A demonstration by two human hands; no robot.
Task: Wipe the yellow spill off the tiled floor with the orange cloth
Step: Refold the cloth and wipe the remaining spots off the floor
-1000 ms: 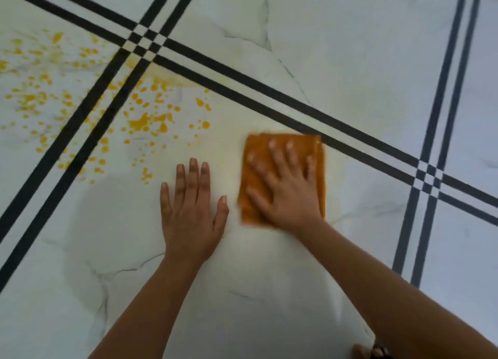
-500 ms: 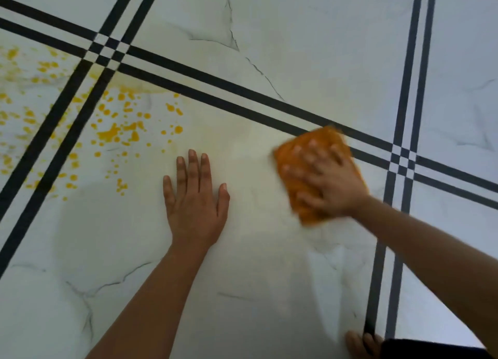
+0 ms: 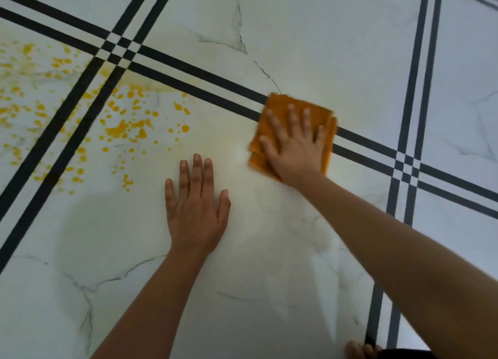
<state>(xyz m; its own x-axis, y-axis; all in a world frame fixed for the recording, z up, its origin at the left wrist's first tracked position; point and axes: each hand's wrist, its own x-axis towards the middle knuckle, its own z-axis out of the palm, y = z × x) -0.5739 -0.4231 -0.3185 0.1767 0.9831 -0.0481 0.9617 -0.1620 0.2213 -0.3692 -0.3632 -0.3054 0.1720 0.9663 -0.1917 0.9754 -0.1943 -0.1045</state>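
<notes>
The orange cloth (image 3: 280, 105) lay folded and flat on the tiled floor (image 3: 323, 48), its far edge set across the double black stripes (image 3: 204, 73) that ran diagonally. It was pressed down by the right hand (image 3: 295, 145), whose fingers were spread straight on top of it; nothing was gripped. The left hand (image 3: 196, 210) was laid palm-down on the bare tile, fingers straight and close together, near the cloth but apart from it. The yellow spill (image 3: 121, 129) was scattered as drops and blotches well to the left of the cloth, over the tile and across another pair of stripes. A faint yellowish film was seen on the tile between spill and cloth. Toes (image 3: 361, 350) were seen at the lower edge.
</notes>
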